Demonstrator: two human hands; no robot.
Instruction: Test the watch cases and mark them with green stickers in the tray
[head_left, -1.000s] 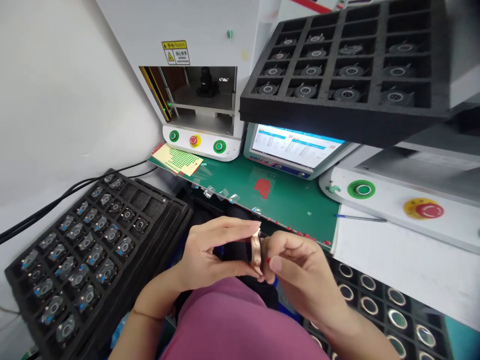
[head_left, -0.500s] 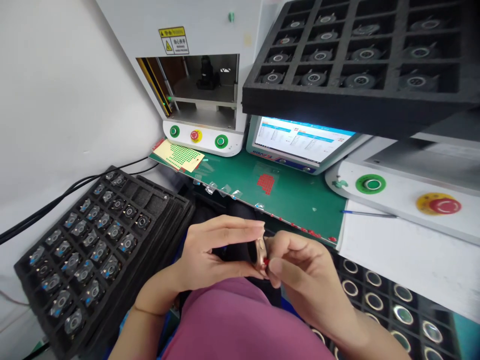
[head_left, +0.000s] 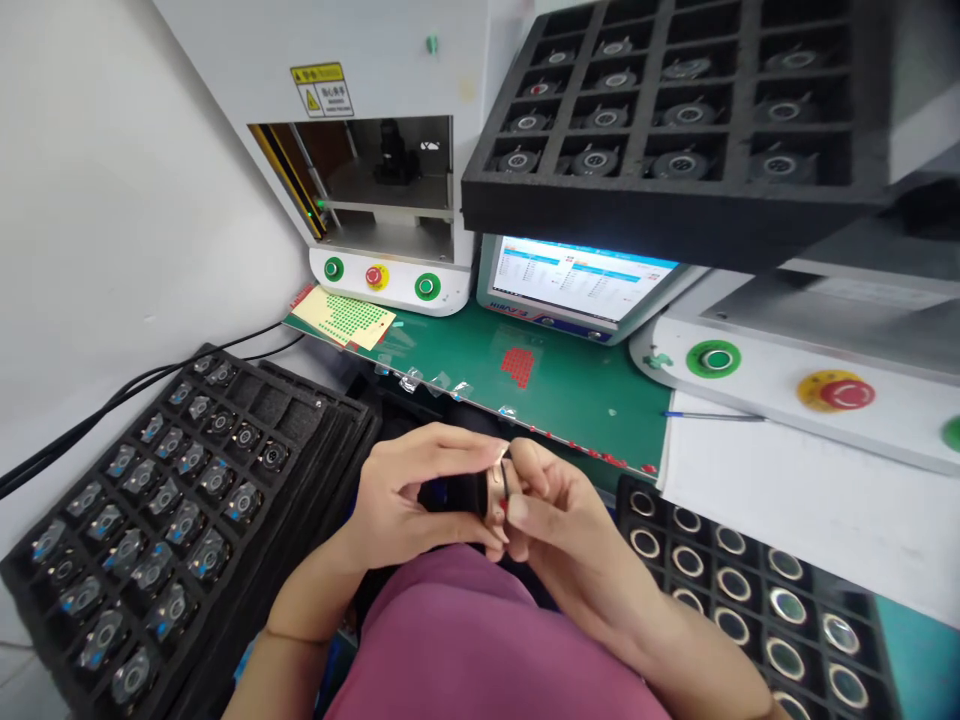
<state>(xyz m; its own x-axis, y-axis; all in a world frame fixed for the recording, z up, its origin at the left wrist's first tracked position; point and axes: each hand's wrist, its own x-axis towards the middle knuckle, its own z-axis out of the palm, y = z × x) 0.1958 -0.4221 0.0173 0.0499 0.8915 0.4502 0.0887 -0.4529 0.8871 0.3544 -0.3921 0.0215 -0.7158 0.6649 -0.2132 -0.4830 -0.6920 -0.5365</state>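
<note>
Just in front of my torso is a small rose-gold watch case (head_left: 495, 490), turned on edge, with a side button showing. My left hand (head_left: 409, 495) grips its upper and lower edges between fingers and thumb. On the right of the case, the thumb and fingers of my right hand (head_left: 562, 515) are closed against its side. Between them shows a thin dark edge, and a small red bit (head_left: 504, 505) sits by the thumb tip. The face of the case and the far fingertips are partly hidden.
At left stands a stack of black foam trays (head_left: 300, 440) with watch parts. Another foam tray (head_left: 645, 205) sits above a monitor (head_left: 577, 280). Rings fill a tray (head_left: 705, 590) at right. Two button-operated machines (head_left: 390, 280) flank the green mat (head_left: 457, 345), which bears red stickers (head_left: 517, 367).
My right hand has moved in closer against the watch case, and a dark edge now shows between case and fingers. The whole view has shifted slightly.
</note>
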